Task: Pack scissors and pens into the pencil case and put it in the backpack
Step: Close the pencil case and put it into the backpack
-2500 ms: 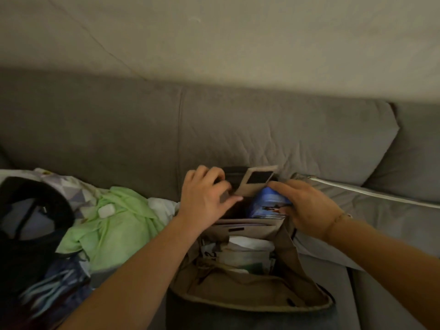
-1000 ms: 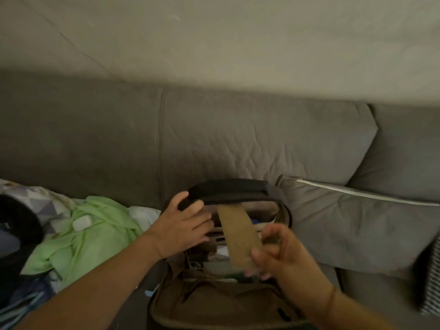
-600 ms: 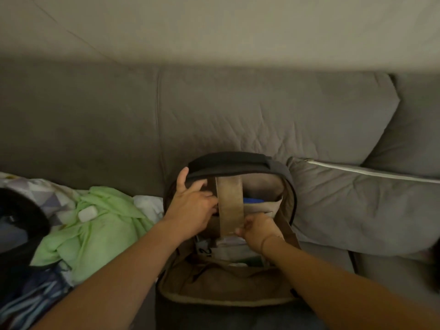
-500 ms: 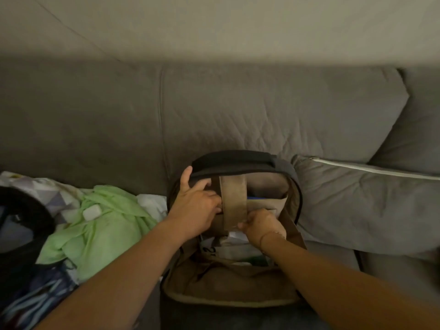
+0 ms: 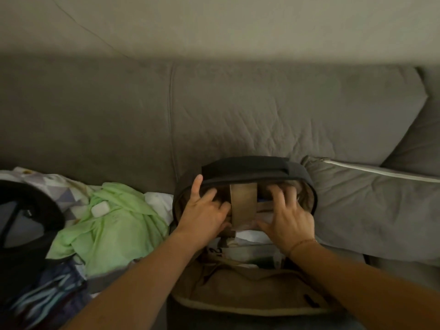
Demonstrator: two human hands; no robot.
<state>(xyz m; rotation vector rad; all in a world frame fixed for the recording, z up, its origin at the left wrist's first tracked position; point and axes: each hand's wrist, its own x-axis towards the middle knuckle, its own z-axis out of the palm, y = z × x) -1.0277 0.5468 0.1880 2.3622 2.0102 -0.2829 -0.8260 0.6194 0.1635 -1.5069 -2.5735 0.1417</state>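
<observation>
The dark backpack [image 5: 245, 166] stands unzipped on the grey sofa, with its tan lining showing. A tan strap [image 5: 243, 202] runs down the middle of its inner pocket. Just right of the strap, a sliver of blue [image 5: 262, 200] shows behind the pocket; I cannot tell whether it is the pencil case. My left hand [image 5: 204, 214] lies left of the strap, its index finger stretched up onto the rim and its other fingers against the pocket. My right hand [image 5: 287, 216] presses on the pocket right of the strap with spread fingers. No scissors or pens are visible.
White papers and packets [image 5: 247, 251] fill the backpack's main compartment. A green cloth [image 5: 112, 232] with a small white case [image 5: 100, 209] on it lies to the left, beside a black round object [image 5: 26, 217]. A grey cushion [image 5: 371, 210] leans at the right.
The blue item my right hand held has gone down behind the pocket. The tan strap was pulled over it. My right hand has now moved from the strap's lower end to the pocket.
</observation>
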